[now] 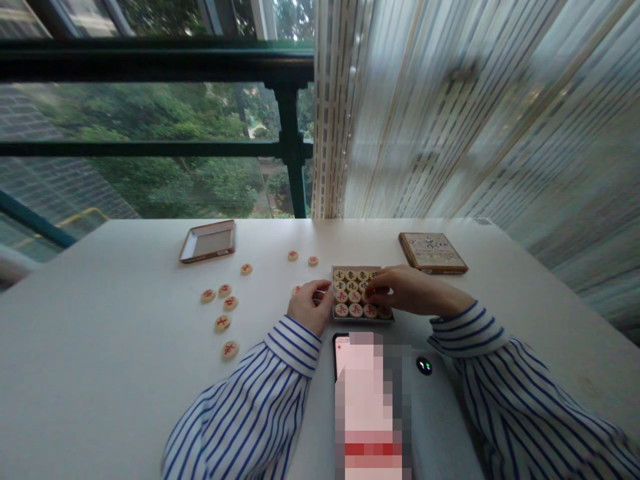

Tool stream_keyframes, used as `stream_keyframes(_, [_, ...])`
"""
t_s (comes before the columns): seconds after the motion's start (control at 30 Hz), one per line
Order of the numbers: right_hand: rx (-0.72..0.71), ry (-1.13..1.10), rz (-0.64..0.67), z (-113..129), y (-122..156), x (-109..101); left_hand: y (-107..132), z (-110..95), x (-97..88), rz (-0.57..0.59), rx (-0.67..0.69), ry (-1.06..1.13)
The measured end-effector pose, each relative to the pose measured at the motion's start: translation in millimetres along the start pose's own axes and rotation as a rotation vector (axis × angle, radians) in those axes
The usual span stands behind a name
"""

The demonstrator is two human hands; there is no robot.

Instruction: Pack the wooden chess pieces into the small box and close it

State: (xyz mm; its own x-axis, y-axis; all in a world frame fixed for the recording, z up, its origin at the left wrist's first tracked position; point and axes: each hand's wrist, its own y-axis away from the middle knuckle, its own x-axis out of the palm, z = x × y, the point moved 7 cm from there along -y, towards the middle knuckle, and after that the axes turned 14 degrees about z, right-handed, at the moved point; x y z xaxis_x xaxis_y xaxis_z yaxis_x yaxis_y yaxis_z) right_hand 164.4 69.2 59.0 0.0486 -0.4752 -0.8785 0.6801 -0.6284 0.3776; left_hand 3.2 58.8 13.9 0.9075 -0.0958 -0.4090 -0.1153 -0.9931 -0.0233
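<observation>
A shallow box (364, 321) holds rows of round Chinese chess pieces, the far rows marked in black and the near rows in red. At the box's left edge, my left hand (311, 307) is closed, with curled fingers against the side. My right hand (410, 290) reaches over the right part of the box, thumb and fingers together on a chess piece in a near row; the fingers hide part of that piece and some neighbours. Just beyond my left hand lies a red-marked chess piece (297, 290), partly covered by the hand.
Loose red-marked pieces (230, 303) are scattered on the white table (125, 333) at left, with another piece (313, 261) farther back. An open box lid (207, 241) lies back left, a closed flat box (434, 252) back right. A phone (341, 353) and a grey device (435, 413) lie in front.
</observation>
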Motion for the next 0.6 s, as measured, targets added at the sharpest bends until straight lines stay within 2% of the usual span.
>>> stream_keyframes(0.43, [0.0,0.035,-0.038,0,3,-3,0,2,0.6,0.008,-0.005,0.03])
stream_keyframes(0.53, [0.079,0.08,-0.073,-7,5,-7,0,1,0.0,0.013,-0.006,0.014])
stream_keyframes(0.6, [0.186,0.122,-0.114,-15,8,-12,0,0,-0.1,0.02,-0.011,0.008])
